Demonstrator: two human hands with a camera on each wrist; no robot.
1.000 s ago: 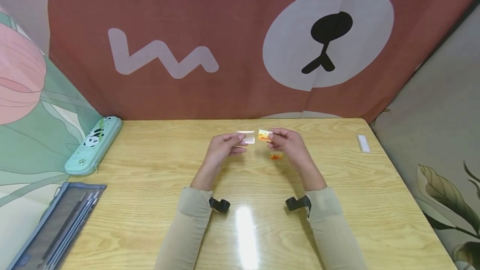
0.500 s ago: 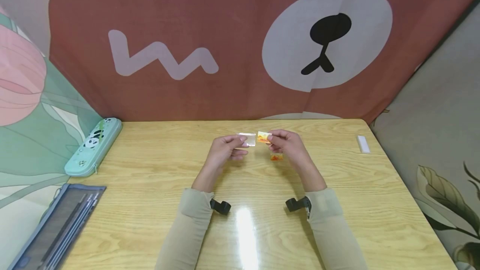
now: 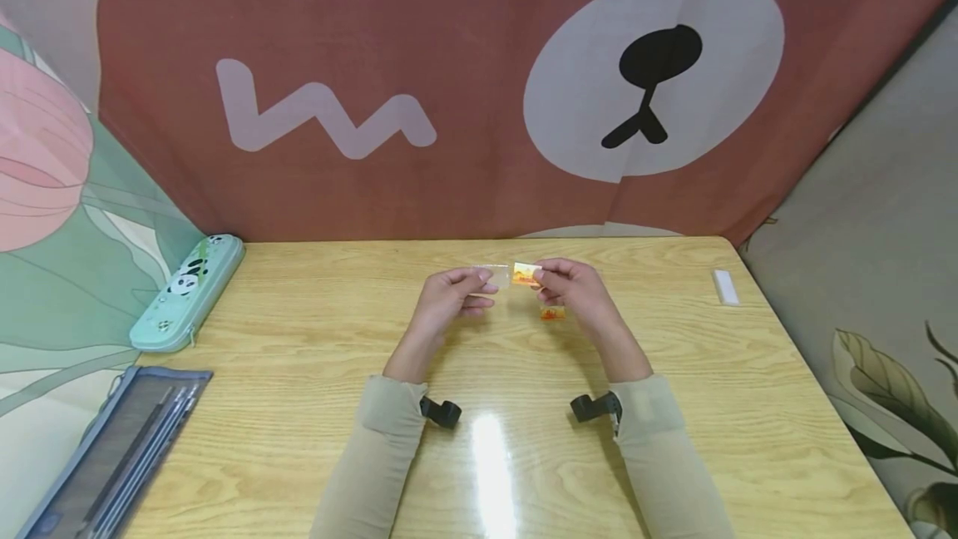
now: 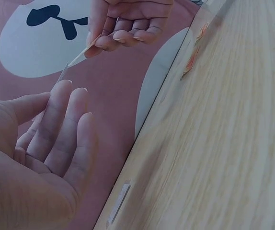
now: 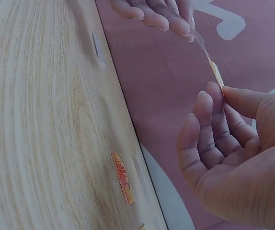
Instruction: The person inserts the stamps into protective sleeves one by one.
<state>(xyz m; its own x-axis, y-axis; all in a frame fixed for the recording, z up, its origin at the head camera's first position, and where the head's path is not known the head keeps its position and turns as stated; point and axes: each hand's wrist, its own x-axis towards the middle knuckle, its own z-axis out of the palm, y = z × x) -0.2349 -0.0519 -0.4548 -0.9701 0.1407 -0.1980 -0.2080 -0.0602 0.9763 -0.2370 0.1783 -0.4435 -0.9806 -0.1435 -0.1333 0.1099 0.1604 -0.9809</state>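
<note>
Between thumb and fingers, my left hand (image 3: 446,298) pinches a small clear plastic rectangle (image 3: 499,275); its other fingers are extended below. My right hand (image 3: 578,289) pinches a small yellow-and-orange printed card (image 3: 525,274) by its right end. The two pieces are held above the table, edge to edge, and the right wrist view shows the card (image 5: 215,72) right at the clear piece's end. A second orange printed card (image 3: 552,313) lies on the table beneath the right hand, partly covered by it in the head view. Under the left hand, a pale strip (image 4: 119,203) shows on the table.
A wooden table (image 3: 299,439) reaches back to a bear-print curtain (image 3: 337,190). At the left lie a mint panda pencil case (image 3: 187,294) and a mesh pouch (image 3: 123,456) with pens or pencils. A small white block (image 3: 725,287) lies near the right edge.
The clear piece has tilted and lost its bright glare, while the gap between it and the card has narrowed slightly. Both hands have otherwise stayed nearly in place.
</note>
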